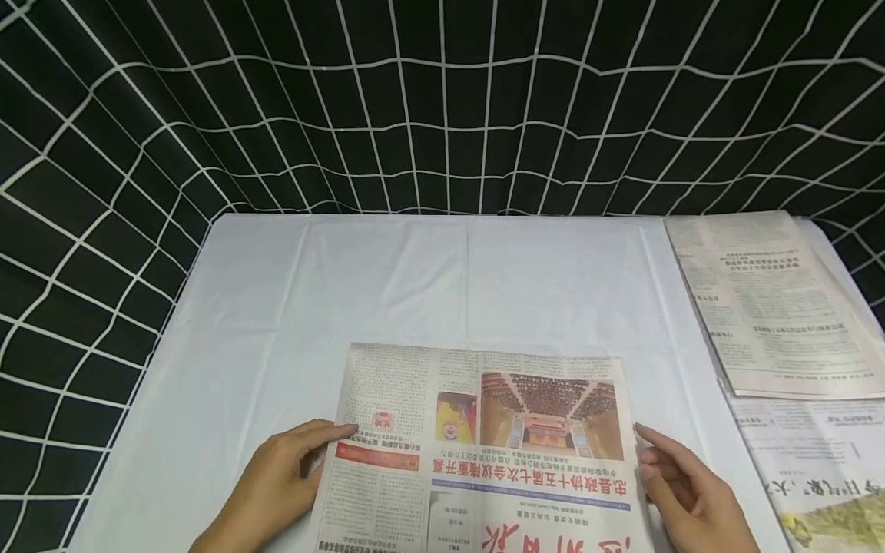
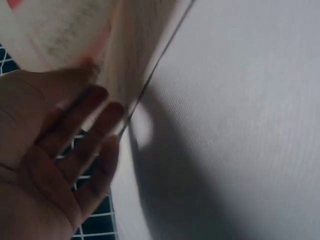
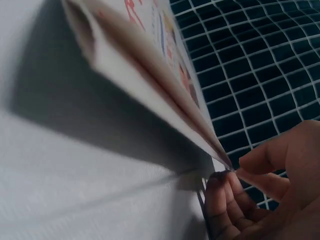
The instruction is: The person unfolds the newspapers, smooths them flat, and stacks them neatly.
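A folded newspaper is at the near middle of the counter, upside down to the person. A large photo shows on its page, with a line of red print just nearer the person. The left hand has its grip clamped on the left edge, one digit lying over the page and the others at or behind the edge. The right hand pinches the opposite edge between thumb and fingers, its grip together on the paper. The wrist views show the newspaper tilted and partly raised, casting a dark shadow on the white cover below; its folded layers part slightly at one end. At the far right lies another paper, well apart from the newspaper and overlapping a printed sheet with a yellow-green picture. A black backdrop with a white grid rises along the sides and far edge.
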A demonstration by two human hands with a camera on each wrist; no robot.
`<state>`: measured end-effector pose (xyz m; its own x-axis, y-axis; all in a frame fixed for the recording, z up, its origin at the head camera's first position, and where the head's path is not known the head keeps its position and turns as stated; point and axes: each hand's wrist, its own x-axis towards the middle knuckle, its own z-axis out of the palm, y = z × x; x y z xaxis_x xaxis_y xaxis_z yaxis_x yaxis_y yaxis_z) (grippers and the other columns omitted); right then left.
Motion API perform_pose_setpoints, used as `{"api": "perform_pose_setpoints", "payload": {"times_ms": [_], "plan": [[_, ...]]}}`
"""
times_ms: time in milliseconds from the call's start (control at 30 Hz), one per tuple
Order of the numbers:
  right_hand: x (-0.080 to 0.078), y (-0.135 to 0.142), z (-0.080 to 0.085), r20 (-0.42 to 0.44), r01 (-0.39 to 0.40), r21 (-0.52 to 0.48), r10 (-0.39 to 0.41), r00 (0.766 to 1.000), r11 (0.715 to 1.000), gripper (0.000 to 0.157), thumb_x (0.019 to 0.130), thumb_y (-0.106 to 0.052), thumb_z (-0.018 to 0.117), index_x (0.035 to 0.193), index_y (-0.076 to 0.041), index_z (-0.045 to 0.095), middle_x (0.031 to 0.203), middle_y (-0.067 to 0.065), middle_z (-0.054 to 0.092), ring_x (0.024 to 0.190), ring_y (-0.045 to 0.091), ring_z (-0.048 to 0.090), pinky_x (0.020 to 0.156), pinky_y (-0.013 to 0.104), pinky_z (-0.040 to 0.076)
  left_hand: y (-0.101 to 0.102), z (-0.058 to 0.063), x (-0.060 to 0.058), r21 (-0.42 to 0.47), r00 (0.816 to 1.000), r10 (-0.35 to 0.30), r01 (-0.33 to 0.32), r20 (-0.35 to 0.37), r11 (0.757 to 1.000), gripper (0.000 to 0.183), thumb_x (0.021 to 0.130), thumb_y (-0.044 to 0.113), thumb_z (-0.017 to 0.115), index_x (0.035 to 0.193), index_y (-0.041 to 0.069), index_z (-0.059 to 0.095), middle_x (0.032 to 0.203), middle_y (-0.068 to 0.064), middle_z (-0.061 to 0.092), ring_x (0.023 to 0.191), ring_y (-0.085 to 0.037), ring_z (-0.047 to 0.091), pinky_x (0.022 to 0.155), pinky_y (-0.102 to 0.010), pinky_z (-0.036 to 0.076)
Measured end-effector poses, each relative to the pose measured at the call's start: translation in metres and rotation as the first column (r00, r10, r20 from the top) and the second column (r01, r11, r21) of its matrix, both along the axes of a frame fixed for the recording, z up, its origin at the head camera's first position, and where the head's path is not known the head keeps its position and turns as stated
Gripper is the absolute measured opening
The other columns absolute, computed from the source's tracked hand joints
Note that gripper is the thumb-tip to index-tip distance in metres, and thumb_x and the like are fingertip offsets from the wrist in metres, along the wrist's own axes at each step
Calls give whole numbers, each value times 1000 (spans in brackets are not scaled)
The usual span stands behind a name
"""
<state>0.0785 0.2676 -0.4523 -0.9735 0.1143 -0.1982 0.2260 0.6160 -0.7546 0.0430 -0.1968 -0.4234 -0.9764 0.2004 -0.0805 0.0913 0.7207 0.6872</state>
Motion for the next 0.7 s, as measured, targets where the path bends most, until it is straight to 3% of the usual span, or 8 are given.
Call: {"api": "perform_pose_setpoints", "payload": {"times_ms": [100,167,233,333,433,567,633,700], "plan": [[0,4,-1,22,-22,14,21,1000,1000,45,108,-9,59,152,-6,52,115,-5,64,91,-8,64,75,15,57,-3,-1,-3,7,997,-5,6,-77,1000,32,85,8,87,110,28,84,109,16,80,86,4,62,76,-21,54],[-1,6,0,1,-49,38,49,999,998,45,106,-4,60,151,-8,55,123,0,64,96,-13,61,77,12,56,-6,-2,-5,85,995,-14,22,-95,996,27,87,6,85,105,26,85,104,13,81,85,3,66,75,-22,57],[-3,8,0,-60,-82,67,86,994,994,48,102,2,61,148,-11,58,129,0,62,102,-18,57,79,9,53,-9,-1,-7,196,997,-15,29,-71,980,24,89,6,83,103,25,85,101,11,82,86,1,69,76,-22,58],[-6,9,3,-178,-129,98,145,973,987,55,96,9,66,145,-15,63,134,-13,58,102,-17,55,78,7,49,-13,1,-10,339,999,-22,30,-28,940,19,88,11,84,104,22,84,100,8,81,92,-3,73,81,-23,59],[-10,9,5,-288,-196,111,220,932,974,65,88,15,72,144,-16,64,137,-20,54,97,-10,58,78,8,48,-15,5,-13,416,999,-32,39,-25,909,19,88,8,83,105,17,82,100,6,82,93,-5,75,81,-24,60],[-17,8,9,-420,-261,129,291,859,957,74,75,22,79,140,-14,68,143,-11,55,117,-10,55,95,4,44,-16,10,-20,418,997,-39,66,-72,906,17,95,1,74,103,14,81,98,9,81,82,-2,71,72,-24,58],[-22,6,12,-478,-269,134,300,826,954,71,72,23,80,133,-12,72,144,-7,56,129,-11,50,102,2,38,-16,12,-22,408,995,-29,65,-93,911,17,97,-2,71,101,12,81,97,12,81,83,0,71,75,-22,58],[-27,4,17,-510,-269,128,296,808,955,67,70,24,81,127,-12,76,143,-7,57,131,-12,50,105,0,36,-15,16,-25,421,996,-22,56,-86,905,16,97,-3,70,101,8,81,99,13,81,88,0,73,80,-20,58]]}}
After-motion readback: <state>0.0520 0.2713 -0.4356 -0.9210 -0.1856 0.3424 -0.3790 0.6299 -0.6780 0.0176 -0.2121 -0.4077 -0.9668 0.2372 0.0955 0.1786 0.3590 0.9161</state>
